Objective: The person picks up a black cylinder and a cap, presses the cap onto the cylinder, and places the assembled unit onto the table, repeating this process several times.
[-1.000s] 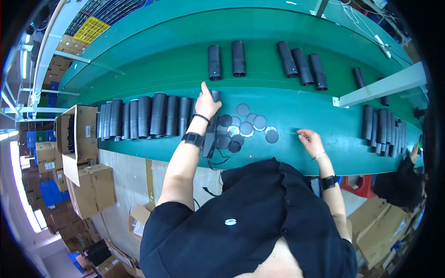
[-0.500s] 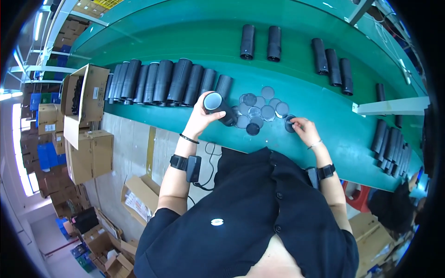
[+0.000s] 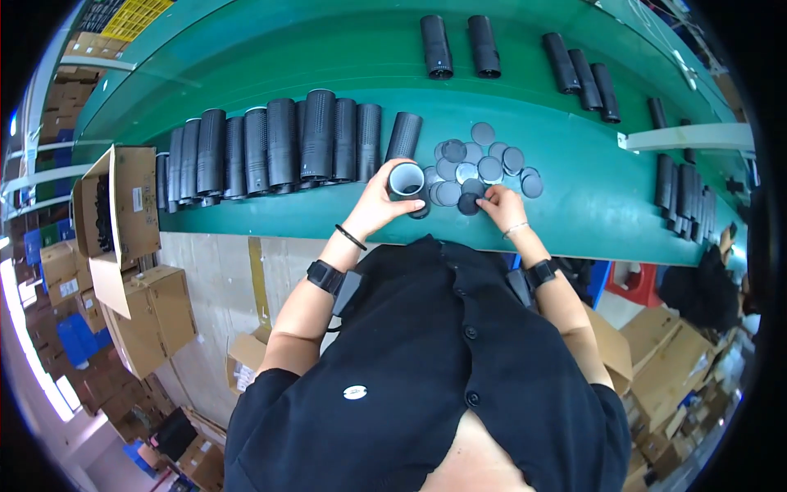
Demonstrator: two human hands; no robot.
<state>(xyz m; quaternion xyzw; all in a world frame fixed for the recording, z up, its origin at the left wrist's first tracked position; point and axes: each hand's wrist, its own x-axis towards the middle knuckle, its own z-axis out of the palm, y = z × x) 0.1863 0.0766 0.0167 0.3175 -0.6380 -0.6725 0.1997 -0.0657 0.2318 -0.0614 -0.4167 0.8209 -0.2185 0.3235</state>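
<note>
Because the smooth green table (image 3: 574,180) spreads flat under both hands, it looks well suited to steadying a wrist against. To the left of the left hand (image 3: 379,205) runs a row of black tubes (image 3: 281,143), round and ribbed, probably moulded plastic; one loose tube (image 3: 403,138) lies just beyond its fingers, so the elbow and knuckles would do best to keep clear of both. That hand is curled around another, the held tube (image 3: 407,182), with the thumb on its near side and the open mouth, pale within and pale-rimmed, tipped up toward the face. A firm but unsqueezed grip below the rim should leave the mouth round and unblocked. Between the hands, and beyond the right hand (image 3: 504,209), thin flat discs (image 3: 491,170) overlap in a loose heap, matt grey, a few glossier. The right hand's fingers are narrowed at the edge of a dark disc (image 3: 468,203) on the near side; whether it is lifted cannot be told. Pinching only the edge would likely spare its face from smudges
</note>
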